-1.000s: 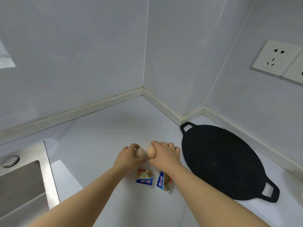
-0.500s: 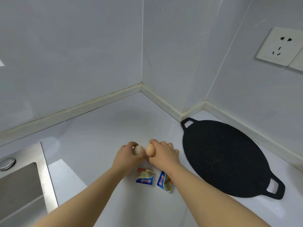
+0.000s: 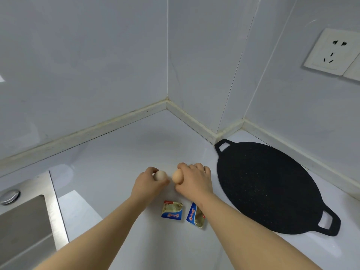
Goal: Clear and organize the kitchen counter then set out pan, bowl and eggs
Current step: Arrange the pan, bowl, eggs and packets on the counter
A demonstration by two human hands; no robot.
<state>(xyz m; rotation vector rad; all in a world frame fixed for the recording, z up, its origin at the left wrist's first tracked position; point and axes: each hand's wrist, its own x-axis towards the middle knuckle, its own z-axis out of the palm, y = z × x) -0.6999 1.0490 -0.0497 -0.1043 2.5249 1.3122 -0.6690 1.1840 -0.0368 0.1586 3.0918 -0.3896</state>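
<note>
- Curling over a pale egg (image 3: 160, 175), the fingers (image 3: 151, 169) of the left hand (image 3: 148, 184) pinch it from above. The right hand (image 3: 194, 182) grips a browner egg (image 3: 177, 176), fingers (image 3: 196, 166) wrapped over its top.
- Both eggs are just beside each other, low over the surface (image 3: 116, 152); I can't tell whether they rest on it.
- My worry is that a knock between the shells or too hard a squeeze could crack one. Let go on this flat, glossy top, either egg could roll off towards the sink (image 3: 25, 221).
- Two small foil sachets (image 3: 172, 210) lie just on the person's side of the hands, one tucked partly under the right wrist.
- A black flat griddle pan (image 3: 268, 188) with two loop handles lies to the right, clear of the hands. I see no bowl.
- The surface is white and shiny, with the steel sink set in at the left.
- Pale grey wall panels meet in a corner above yellowed sealant, and a white wall socket (image 3: 331, 49) sits high on the right.
</note>
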